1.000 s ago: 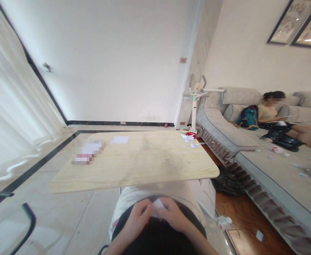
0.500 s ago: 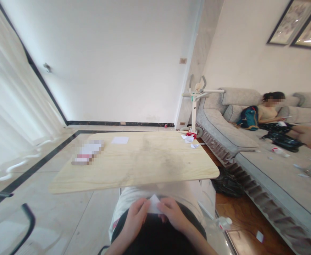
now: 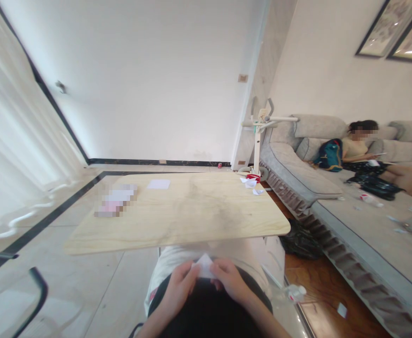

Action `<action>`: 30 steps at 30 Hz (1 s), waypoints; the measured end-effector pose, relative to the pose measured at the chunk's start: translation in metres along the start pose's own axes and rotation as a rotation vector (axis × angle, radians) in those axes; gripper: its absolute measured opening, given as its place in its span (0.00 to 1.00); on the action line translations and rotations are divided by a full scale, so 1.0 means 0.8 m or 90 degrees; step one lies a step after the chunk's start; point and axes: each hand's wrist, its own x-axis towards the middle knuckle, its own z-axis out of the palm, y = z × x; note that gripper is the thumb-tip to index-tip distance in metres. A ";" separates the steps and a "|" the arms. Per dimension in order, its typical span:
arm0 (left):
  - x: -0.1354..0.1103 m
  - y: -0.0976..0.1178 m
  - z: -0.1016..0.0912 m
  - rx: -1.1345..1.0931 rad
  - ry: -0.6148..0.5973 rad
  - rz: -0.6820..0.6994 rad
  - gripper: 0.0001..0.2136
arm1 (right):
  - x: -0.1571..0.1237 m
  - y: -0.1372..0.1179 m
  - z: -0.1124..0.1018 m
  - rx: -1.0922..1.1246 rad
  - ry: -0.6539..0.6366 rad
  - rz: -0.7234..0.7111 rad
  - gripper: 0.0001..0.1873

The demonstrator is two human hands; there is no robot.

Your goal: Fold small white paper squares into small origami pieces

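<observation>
- The step in hand appeared to be folding or creasing: a small, pointed piece of white paper (image 3: 205, 266) stood between both hands, its peak towards the table.
- The next move, as a judgement, called for a steady grip on both sides, with the edges lined up before any crease was pressed flat.
- The left hand (image 3: 182, 280) was nearly closed, thumb and curled fingers pinching the paper's left side.
- The right hand (image 3: 229, 278) pinched the opposite side likewise, its fingers bent beneath; blur hid exactly where the fingertips met the sheet.
- The hands were apart, bridged by the paper, above the wearer's black clothing (image 3: 206, 312) and just short of the pale wooden tabletop (image 3: 177, 223) with rounded corners.
- On that tabletop lay a flat white rectangular sheet (image 3: 158, 184) at the far side, and folded white paper pieces (image 3: 250, 183) near the far right corner.
</observation>
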 end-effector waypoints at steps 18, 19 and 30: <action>0.007 -0.010 -0.005 -0.023 0.059 0.020 0.20 | 0.003 0.003 -0.005 0.034 0.009 0.005 0.25; 0.008 -0.009 -0.006 -0.018 0.059 0.020 0.19 | 0.003 0.003 -0.005 0.034 0.010 0.007 0.25; 0.007 -0.016 -0.006 -0.028 0.073 0.008 0.20 | 0.002 0.002 -0.001 0.046 0.030 0.045 0.21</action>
